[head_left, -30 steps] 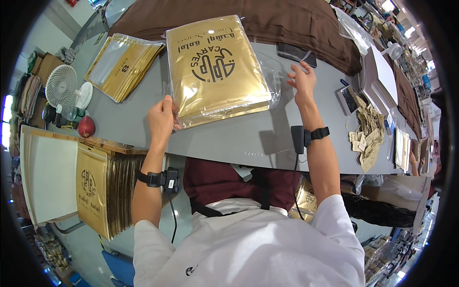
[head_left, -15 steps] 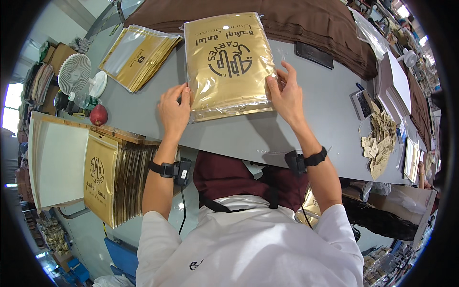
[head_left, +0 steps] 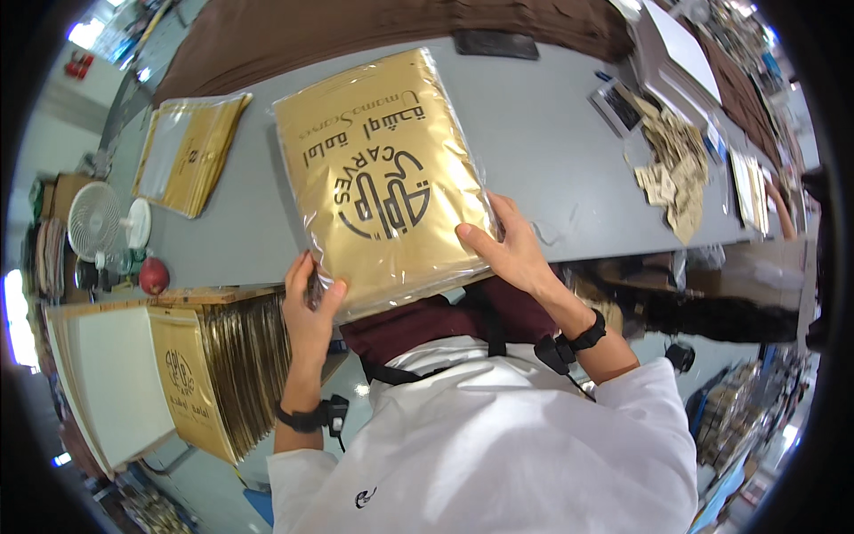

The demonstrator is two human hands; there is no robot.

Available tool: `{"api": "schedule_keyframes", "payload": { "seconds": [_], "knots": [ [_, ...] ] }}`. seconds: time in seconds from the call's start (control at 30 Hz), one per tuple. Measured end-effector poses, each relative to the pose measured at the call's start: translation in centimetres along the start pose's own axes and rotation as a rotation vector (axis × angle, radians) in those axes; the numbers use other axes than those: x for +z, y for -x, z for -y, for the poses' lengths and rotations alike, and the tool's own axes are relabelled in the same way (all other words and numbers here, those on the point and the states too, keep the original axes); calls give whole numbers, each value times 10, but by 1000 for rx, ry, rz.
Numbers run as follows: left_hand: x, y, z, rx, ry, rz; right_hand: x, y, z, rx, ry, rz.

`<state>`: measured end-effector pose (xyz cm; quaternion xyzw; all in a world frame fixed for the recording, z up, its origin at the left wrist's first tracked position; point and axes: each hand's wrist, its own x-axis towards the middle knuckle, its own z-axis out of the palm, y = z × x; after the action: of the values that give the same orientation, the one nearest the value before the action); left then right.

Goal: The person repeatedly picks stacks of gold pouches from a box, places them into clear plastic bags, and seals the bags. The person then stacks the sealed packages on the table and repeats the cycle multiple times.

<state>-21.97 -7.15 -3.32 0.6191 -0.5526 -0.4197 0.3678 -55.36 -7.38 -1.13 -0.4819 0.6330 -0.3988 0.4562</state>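
Observation:
Both hands grip a large gold package [head_left: 391, 178] in a clear plastic wrap, printed in dark lettering. It tilts to the left, with its lower edge past the table's front edge and over my lap. My left hand [head_left: 310, 298] holds the lower left corner, thumb on the front face and fingers curled at the side. My right hand [head_left: 509, 242] grips the right side low down, thumb on the front and the other fingers at the edge, partly hidden. What lies inside the package cannot be seen.
Flat gold pouches [head_left: 189, 153] lie stacked at the left, near a white fan [head_left: 96, 218] and a red fruit [head_left: 154, 276]. Gold packages [head_left: 200, 374] stand in a row below the table's left. Brown fabric [head_left: 391, 36], a dark phone [head_left: 496, 44] and paper tags [head_left: 667, 169] occupy the table.
The package has come nearer to my body and turned, its top leaning left. Both hands have moved with it, keeping their hold. The whole view has shifted too.

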Motion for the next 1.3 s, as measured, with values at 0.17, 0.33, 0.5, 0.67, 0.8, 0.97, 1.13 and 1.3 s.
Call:
{"api": "schedule_keyframes", "payload": {
  "seconds": [0.17,0.33,0.5,0.67,0.8,0.97,1.13,1.3],
  "knots": [
    [24,32,-26,-209,376,130,-10,59,-9,-47,27,-61],
    [50,41,-52,-170,474,367,-36,126,-22,90,-161,-112],
    [95,49,-59,-115,492,711,-61,206,-46,184,-261,-438],
    [170,51,-85,233,271,1154,-50,305,-75,298,-382,-922],
    [254,69,-116,489,248,1377,-42,349,-96,196,-417,-1374],
    [329,91,-143,617,1,1438,-58,382,-166,166,-497,-1692],
    [316,63,-127,510,127,1459,-106,380,-310,697,-544,-1295],
    [230,15,-84,218,125,1216,-142,294,-294,538,218,-842]
  ]
}}
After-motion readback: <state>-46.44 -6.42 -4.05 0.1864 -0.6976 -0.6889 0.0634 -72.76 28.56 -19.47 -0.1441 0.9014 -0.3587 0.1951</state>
